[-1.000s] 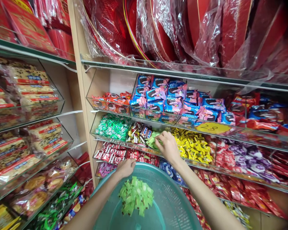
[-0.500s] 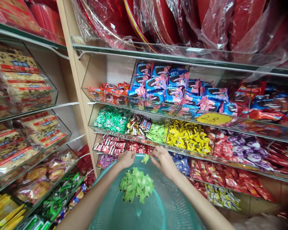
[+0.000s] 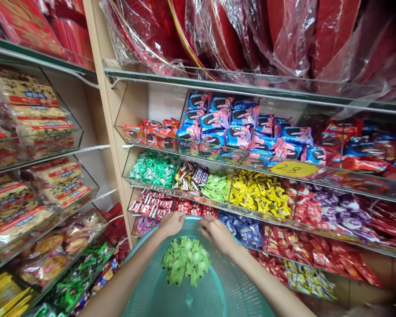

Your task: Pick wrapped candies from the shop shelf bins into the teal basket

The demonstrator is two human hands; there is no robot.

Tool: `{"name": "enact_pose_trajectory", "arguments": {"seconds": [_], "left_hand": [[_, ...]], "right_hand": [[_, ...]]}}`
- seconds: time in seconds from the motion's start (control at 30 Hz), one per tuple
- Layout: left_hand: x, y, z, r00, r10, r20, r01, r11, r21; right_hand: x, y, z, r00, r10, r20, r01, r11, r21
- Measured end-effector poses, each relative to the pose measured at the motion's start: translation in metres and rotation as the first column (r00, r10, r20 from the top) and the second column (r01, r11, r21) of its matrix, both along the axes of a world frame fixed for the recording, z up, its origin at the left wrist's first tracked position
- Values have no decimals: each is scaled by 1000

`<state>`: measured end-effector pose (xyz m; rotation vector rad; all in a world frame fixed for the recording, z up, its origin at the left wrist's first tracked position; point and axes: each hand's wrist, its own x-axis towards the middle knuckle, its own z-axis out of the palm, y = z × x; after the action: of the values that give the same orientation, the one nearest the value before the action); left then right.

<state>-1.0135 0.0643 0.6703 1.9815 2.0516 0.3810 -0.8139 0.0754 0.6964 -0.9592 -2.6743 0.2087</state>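
My left hand (image 3: 172, 223) grips the far rim of a teal plastic basket (image 3: 237, 290) held in front of the shelves. A heap of light green wrapped candies (image 3: 185, 260) lies in the basket. My right hand (image 3: 217, 232) hovers over the basket's far edge just above that heap, fingers curled loosely, nothing visible in them. The bin of matching light green candies (image 3: 216, 187) sits on the shelf straight above the hands, between a mixed dark-wrapper bin and the yellow candies (image 3: 259, 193).
Clear acrylic shelf bins hold dark green candies (image 3: 153, 168), blue and pink cookie packs (image 3: 224, 125), red packets (image 3: 152, 207) and purple ones (image 3: 336, 211). A yellow price tag (image 3: 293, 168) reads 28. Stacked cake packs (image 3: 36, 114) fill the left shelving. Red wrapped goods hang above.
My right hand left the light green candy bin, came down to the basket and released a candy onto the heap. The left hand stayed on the rim.
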Motion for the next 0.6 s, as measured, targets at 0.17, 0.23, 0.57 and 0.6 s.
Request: {"name": "enact_pose_trajectory", "arguments": {"seconds": [0.17,0.23,0.57,0.6], "left_hand": [[2,3,2,1000,-6,-20,6,1000,-14],[3,4,2,1000,-10,-17,10,1000,-7],[2,1,6,1000,-20,-24,19,1000,-17],[2,0,6,999,-22,-23,22,1000,-13]], "right_hand": [[-3,17,51,993,-16,-117,39,979,202],[-5,28,70,988,-47,-146,89,953,289],[-18,70,100,959,-268,88,190,845,500],[-18,71,99,960,-262,100,180,850,496]]}}
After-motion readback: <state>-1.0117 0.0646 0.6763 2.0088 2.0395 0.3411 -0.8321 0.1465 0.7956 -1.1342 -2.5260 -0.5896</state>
